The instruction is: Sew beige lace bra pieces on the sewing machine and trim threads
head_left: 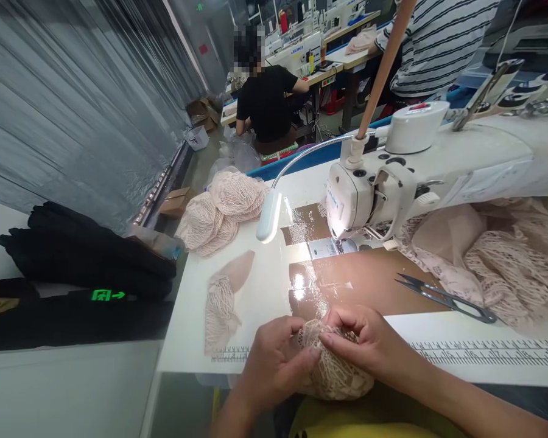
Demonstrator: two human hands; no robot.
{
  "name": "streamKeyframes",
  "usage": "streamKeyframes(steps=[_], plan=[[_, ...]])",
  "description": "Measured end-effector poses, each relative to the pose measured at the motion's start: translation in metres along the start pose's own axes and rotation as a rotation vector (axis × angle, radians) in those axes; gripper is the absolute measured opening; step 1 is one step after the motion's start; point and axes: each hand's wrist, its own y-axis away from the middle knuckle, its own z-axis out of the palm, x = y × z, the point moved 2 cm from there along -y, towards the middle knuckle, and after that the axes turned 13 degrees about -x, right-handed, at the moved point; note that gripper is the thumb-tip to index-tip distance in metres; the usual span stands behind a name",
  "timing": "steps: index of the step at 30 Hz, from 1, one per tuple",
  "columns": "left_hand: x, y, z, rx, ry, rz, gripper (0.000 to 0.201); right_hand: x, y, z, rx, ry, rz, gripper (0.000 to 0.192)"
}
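Note:
Both hands grip one bunched piece of beige lace fabric (333, 371) at the near edge of the white sewing table (265, 286). My left hand (274, 365) pinches its left side. My right hand (369, 340) curls over the top of it. A white sewing machine (379, 188) stands just beyond, its needle area lit by a gooseneck lamp (269, 216). A single lace piece (221, 304) lies flat to the left of my hands.
Thread snips (447, 297) lie right of the hands. More lace is heaped at the table's far left (223, 210) and under the machine arm (493, 261). Black folded cloth (86, 252) sits on a left shelf. Two people work at stations behind.

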Motion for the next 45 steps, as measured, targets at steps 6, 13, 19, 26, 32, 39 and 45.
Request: streamKeyframes(steps=[6, 13, 19, 26, 32, 39, 45], plan=[[0.001, -0.004, 0.008, -0.008, 0.031, 0.041, 0.018, -0.001, 0.003, 0.002, 0.021, 0.046, 0.011, 0.028], [-0.006, -0.001, 0.017, 0.040, 0.103, 0.028, 0.026, 0.002, 0.005, -0.008, -0.049, -0.117, -0.020, 0.028], [-0.008, -0.006, 0.025, 0.003, 0.182, 0.017, 0.029, -0.005, 0.007, -0.011, -0.139, 0.005, -0.026, 0.027], [-0.009, -0.018, 0.021, -0.188, 0.539, 0.055, 0.034, -0.018, 0.010, -0.017, -0.071, -0.028, 0.010, 0.025], [-0.010, -0.034, 0.024, -0.120, 0.601, 0.025, 0.023, -0.014, 0.012, -0.026, -0.018, -0.072, 0.006, 0.026], [-0.020, -0.052, 0.037, 0.020, 0.894, -0.141, 0.034, 0.003, 0.002, -0.039, -0.029, -0.235, 0.001, 0.030], [-0.003, -0.048, -0.029, 0.456, 0.518, -0.115, 0.029, 0.014, 0.023, -0.084, 0.241, -0.078, 0.070, 0.033]])
